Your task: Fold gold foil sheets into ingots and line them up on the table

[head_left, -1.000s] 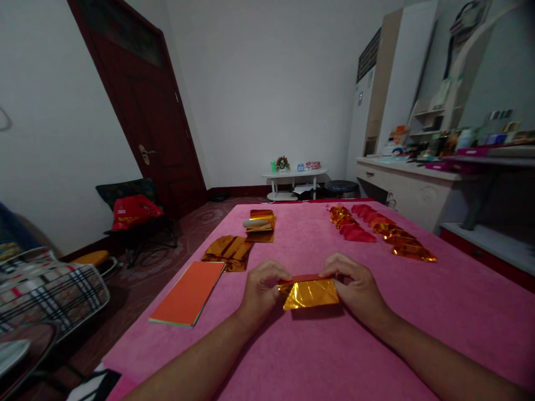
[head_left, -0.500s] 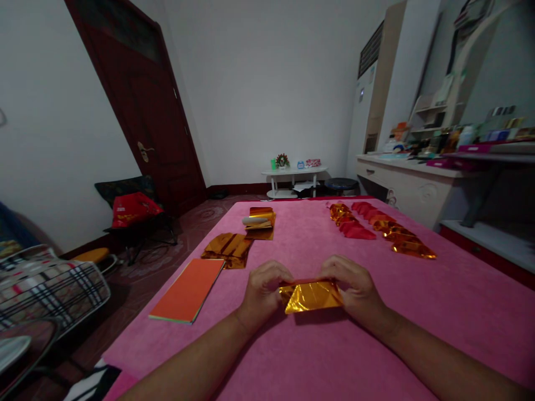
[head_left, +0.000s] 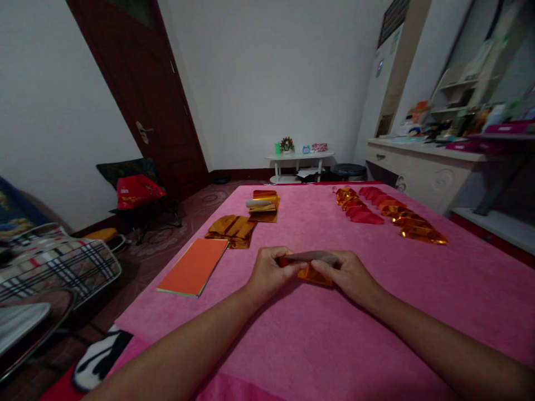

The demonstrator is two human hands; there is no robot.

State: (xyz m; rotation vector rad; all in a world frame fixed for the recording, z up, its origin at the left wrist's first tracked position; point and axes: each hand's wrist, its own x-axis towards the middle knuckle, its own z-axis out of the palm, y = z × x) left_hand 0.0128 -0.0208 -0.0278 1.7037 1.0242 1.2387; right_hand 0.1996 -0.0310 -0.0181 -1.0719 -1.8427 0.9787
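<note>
Between my two hands, low over the pink cloth (head_left: 267, 334), is a folded piece of gold foil paper (head_left: 316, 275) with a greyish flap along its upper edge. My left hand (head_left: 273, 271) grips its left end, the thumb pressed on the near side. On the right end, my right hand (head_left: 346, 271) pinches it the same way, fingers behind and thumb in front. Left of my hands lie a stack of orange paper (head_left: 194, 267) and a pile of gold foil sheets (head_left: 232, 229). Behind these sits more gold foil paper (head_left: 264, 214), with a greyish rounded piece on top.
At the far right of the table are rows of folded gold foil pieces (head_left: 422, 231) and red folded pieces (head_left: 363, 215). A chair with a red bag (head_left: 137, 191) stands left, near the door (head_left: 129, 83). A white dresser (head_left: 422, 167) is on the right.
The foil paper was held flat with its shiny gold side toward me; now a greyish flap shows on top. Both thumbs have come onto its near side, closer together. The view has shifted slightly.
</note>
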